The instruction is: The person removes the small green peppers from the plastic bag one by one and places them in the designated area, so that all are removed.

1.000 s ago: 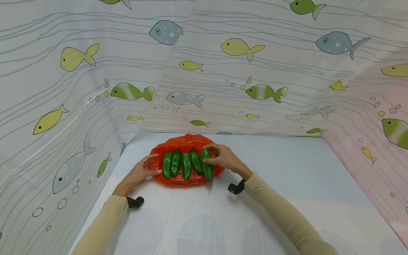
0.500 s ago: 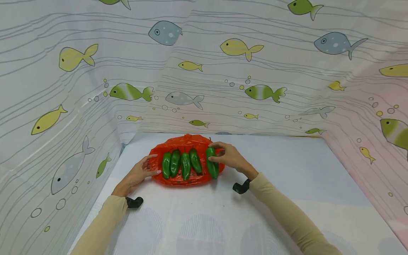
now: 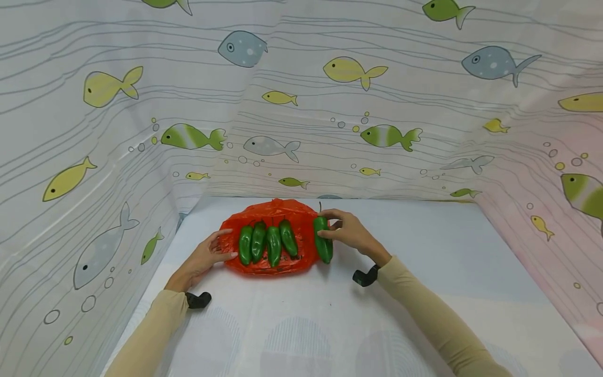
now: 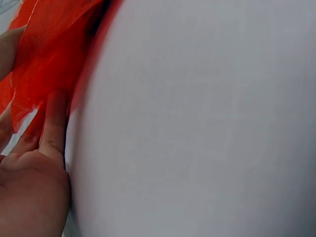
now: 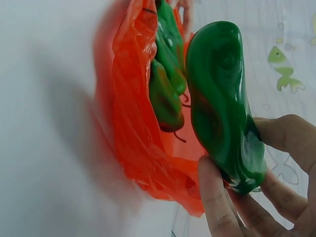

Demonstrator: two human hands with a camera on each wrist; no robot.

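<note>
A green pepper (image 3: 320, 243) is pinched between the thumb and fingers of my right hand (image 3: 347, 230), above the right edge of a red plastic bag (image 3: 305, 262). The right wrist view shows this pepper (image 5: 217, 94) close up, glossy and raised off the bag. Several other green peppers (image 3: 274, 246) lie side by side on the bag. My left hand (image 3: 207, 256) rests at the bag's left edge, thumb and fingers apart. In the left wrist view, part of the thin red plastic (image 4: 54, 59) covers a fingertip of that hand.
The bag lies on a white table (image 3: 301, 309) with faint round patterns near the front. Fish-printed curtains (image 3: 301, 115) stand behind and on both sides. A black wrist camera (image 3: 365, 276) sits on the right wrist, another black camera (image 3: 199, 300) on the left.
My right hand has moved to the right with its pepper, away from the row of peppers and up to the bag's right edge. The left hand has stayed in place.
</note>
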